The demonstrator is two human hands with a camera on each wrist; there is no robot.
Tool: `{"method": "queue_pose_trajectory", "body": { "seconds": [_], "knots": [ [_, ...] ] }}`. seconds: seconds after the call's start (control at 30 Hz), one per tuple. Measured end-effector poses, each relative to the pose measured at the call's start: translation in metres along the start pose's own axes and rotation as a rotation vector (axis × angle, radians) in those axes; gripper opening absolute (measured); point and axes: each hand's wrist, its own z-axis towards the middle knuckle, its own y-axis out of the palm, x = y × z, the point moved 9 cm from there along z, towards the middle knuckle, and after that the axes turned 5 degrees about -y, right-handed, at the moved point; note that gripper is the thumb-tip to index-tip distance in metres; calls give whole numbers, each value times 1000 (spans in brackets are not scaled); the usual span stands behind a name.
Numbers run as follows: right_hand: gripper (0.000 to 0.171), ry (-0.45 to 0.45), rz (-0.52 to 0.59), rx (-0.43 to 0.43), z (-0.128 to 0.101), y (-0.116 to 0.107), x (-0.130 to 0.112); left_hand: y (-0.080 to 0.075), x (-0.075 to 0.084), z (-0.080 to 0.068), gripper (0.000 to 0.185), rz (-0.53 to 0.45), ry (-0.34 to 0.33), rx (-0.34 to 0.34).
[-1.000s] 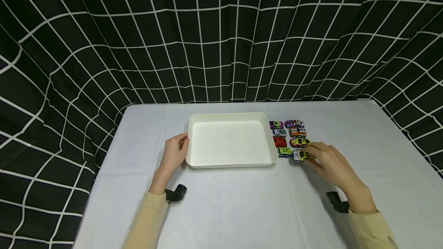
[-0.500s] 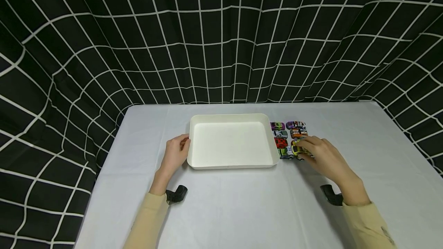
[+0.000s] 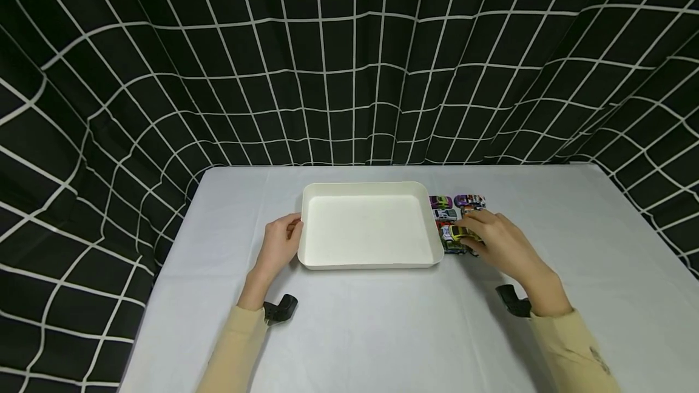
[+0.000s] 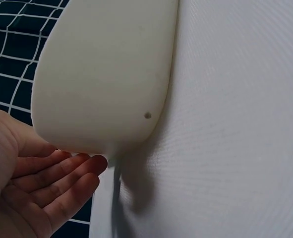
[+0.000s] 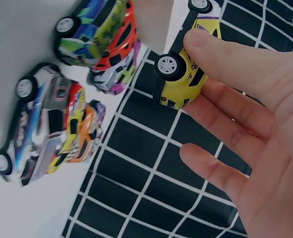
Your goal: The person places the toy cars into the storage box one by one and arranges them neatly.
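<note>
A white rectangular tray (image 3: 311, 259) lies in the middle of the table. My left hand (image 3: 280, 242) rests against its left wall (image 4: 106, 89), fingers (image 4: 62, 173) relaxed and nearly straight. Right of the tray stand several small toy cars (image 3: 454, 206) in two rows (image 5: 82, 64). My right hand (image 3: 494, 241) pinches a yellow toy car (image 3: 461, 232) between thumb and fingers (image 5: 225, 59), lifted above the rows; in the right wrist view the yellow car (image 5: 186, 69) hangs clear of the others.
A pale grey cloth covers the table (image 3: 382, 332). A black curtain with a white grid (image 3: 349, 65) closes in the back and both sides. Black wrist-camera mounts (image 3: 280, 308) sit at both cuffs.
My right hand has lifted the yellow car from the near end of the rows and carried it left and up, toward the tray's right edge. The left hand has stayed at the tray.
</note>
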Motion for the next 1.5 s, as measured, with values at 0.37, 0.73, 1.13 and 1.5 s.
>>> {"method": "queue_pose_trajectory", "body": {
  "seconds": [0.37,0.73,1.13,1.5],
  "knots": [
    [29,-55,16,6,24,2,-7,-1,0,0,25,7,1,5],
    [26,-49,82,-43,44,15,-8,1,2,0,24,2,21,8],
    [25,-82,127,-68,66,27,-13,2,-2,0,24,-1,9,2],
    [23,-89,183,-89,84,37,-21,2,-1,-1,25,7,-3,-3]
  ]
}}
